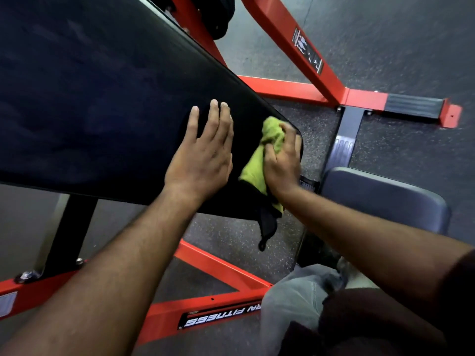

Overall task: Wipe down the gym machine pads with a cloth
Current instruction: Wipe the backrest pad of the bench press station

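**gymrat_q:** Cloth placement question, why are you scrubbing way down at the corner, and what's the other hand doing?

**me:** Cloth (pixel 267 150) is the green one, bunched up under my right hand (pixel 281 163) at the lower right corner of the big black back pad (pixel 102 98). My fingers (pixel 290 140) on that side are curled round it, gripping a wad so it doesn't slide out when I press. The loose tail, which turns dark at the end, just hangs off the pad's bottom edge.

**gymrat_q:** And the left?

**me:** Left hand (pixel 203 155) lies flat on the pad just beside the cloth, fingers straight, holding nothing. My guess is it's there to brace me, since I'm leaning in over a tilted pad.

**gymrat_q:** Much left to do?

**me:** I'd say so. The corner's where sweat collects, hence the spot, but the seat pad (pixel 385 199) sits apart to my right, with no cloth near it. Can't tell by looking whether the upper stretch of the back pad is clean. Red frame (pixel 282 29) isn't part of the job.
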`<state>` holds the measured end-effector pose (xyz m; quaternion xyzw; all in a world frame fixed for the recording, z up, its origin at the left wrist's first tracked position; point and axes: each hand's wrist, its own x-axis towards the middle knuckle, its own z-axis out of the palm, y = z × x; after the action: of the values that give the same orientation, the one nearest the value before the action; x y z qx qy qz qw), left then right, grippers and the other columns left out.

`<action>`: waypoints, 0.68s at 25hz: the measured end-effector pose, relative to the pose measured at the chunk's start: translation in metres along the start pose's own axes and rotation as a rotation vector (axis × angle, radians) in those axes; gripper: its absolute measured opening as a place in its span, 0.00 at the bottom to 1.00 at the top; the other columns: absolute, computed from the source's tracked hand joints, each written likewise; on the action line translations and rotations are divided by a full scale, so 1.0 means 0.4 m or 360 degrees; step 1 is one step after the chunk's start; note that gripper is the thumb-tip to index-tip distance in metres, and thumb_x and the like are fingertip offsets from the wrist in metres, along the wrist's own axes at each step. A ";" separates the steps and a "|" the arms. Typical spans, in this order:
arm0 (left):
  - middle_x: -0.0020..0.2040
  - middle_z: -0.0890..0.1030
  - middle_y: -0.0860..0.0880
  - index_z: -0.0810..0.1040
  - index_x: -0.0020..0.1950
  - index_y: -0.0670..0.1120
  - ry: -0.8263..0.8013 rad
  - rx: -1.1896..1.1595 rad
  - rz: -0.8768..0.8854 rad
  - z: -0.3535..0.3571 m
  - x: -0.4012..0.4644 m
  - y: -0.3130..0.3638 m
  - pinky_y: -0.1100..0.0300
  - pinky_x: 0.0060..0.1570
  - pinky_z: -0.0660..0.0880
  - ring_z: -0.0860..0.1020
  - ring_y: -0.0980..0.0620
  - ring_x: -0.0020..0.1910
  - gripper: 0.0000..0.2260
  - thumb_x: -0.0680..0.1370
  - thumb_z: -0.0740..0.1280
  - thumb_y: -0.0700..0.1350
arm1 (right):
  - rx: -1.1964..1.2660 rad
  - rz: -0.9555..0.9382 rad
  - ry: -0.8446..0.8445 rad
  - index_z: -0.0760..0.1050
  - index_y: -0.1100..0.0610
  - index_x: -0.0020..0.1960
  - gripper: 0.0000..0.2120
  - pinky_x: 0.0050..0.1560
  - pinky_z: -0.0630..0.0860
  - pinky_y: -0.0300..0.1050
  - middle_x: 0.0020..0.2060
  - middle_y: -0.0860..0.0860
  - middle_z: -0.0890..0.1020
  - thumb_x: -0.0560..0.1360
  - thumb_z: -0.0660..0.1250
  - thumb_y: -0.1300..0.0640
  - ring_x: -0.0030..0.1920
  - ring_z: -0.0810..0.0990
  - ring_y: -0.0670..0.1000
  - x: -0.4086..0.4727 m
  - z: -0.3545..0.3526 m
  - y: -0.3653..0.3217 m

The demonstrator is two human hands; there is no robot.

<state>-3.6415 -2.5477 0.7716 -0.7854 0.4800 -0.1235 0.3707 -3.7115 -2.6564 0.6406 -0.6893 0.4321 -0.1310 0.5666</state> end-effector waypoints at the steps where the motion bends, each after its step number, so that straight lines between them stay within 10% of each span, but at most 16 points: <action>1: 0.79 0.57 0.34 0.57 0.78 0.35 0.0015 0.0021 -0.0020 0.008 0.001 0.017 0.35 0.75 0.54 0.56 0.37 0.79 0.29 0.82 0.52 0.53 | 0.0007 -0.0002 0.0066 0.67 0.50 0.73 0.26 0.55 0.73 0.51 0.65 0.55 0.72 0.75 0.65 0.54 0.59 0.77 0.60 0.024 0.007 -0.042; 7: 0.79 0.56 0.35 0.55 0.79 0.37 0.0058 -0.0095 0.0012 0.028 0.002 0.039 0.30 0.73 0.50 0.54 0.36 0.79 0.25 0.84 0.49 0.45 | -0.0003 -0.0617 -0.0187 0.64 0.51 0.74 0.28 0.56 0.75 0.50 0.63 0.55 0.73 0.75 0.64 0.51 0.61 0.76 0.57 -0.135 0.002 0.036; 14: 0.79 0.60 0.37 0.60 0.78 0.37 0.0079 -0.0160 -0.0072 0.030 0.003 0.100 0.35 0.75 0.53 0.57 0.38 0.79 0.24 0.82 0.47 0.42 | 0.0019 0.0371 0.0233 0.67 0.51 0.71 0.24 0.57 0.72 0.50 0.64 0.56 0.72 0.76 0.65 0.53 0.60 0.76 0.60 0.106 0.008 0.021; 17: 0.80 0.58 0.39 0.59 0.78 0.37 0.0026 -0.0174 -0.0084 0.032 0.013 0.112 0.31 0.74 0.50 0.55 0.39 0.80 0.25 0.82 0.44 0.41 | 0.0087 -0.0276 0.0071 0.70 0.52 0.71 0.25 0.54 0.73 0.48 0.60 0.56 0.75 0.74 0.67 0.53 0.56 0.77 0.56 0.005 0.008 0.007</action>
<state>-3.6615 -2.5579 0.7306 -0.8158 0.4682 -0.1132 0.3199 -3.7094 -2.6556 0.6364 -0.7053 0.3797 -0.2065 0.5620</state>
